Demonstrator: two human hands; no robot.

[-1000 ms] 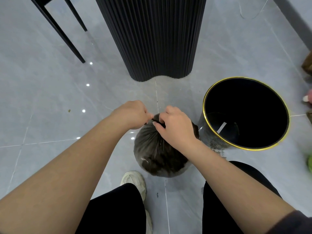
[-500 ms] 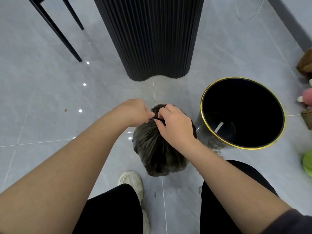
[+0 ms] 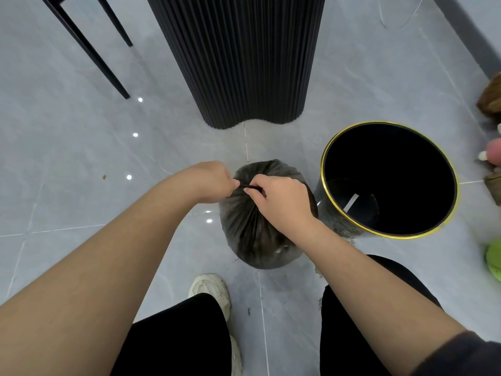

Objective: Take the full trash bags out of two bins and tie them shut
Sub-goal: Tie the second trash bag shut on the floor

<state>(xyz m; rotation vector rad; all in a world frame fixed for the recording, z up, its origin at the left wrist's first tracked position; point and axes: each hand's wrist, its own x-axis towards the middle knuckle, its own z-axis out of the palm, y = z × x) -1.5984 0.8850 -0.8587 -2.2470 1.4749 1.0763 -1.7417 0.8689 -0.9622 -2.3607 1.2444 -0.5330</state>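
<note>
1. Grey tiled floor [image 3: 67,158], glossy, with pale grout lines and small bright spots of reflected light; a few dark specks near the feet.
2. Black ribbed pedestal [image 3: 238,58], tall and upright on the floor at top centre, beyond everything else.
3. Two bare forearms reaching in from the bottom edge toward the middle, above black trousers [image 3: 176,340].
4. Round black bin [image 3: 322,169] with a gold rim, upright at the right, just beside the bag; dark inside, with a white strip [image 3: 352,201] lying on its bottom.
5. Full trash bag [image 3: 252,234], dark grey and bulging, out of the bin and sitting on the floor at centre, between the bin and the left forearm. Top gathered into tight pleats running up to a thin black twist.
6. Left hand [image 3: 208,181], fingers curled, pinching the left end of that twist at the top of the bag.
7. Right hand [image 3: 282,202], thumb and fingers pinching the right end of the same twist. Both hands close together, fingertips nearly meeting; whether a knot is formed cannot be told.
8. Thin black chair legs [image 3: 89,50], slanting, at top left.
9. Cream shoe [image 3: 211,290] on the floor just below the bag.
10. Green object [image 3: 493,260], cut off by the right edge; cannot tell what.
</note>
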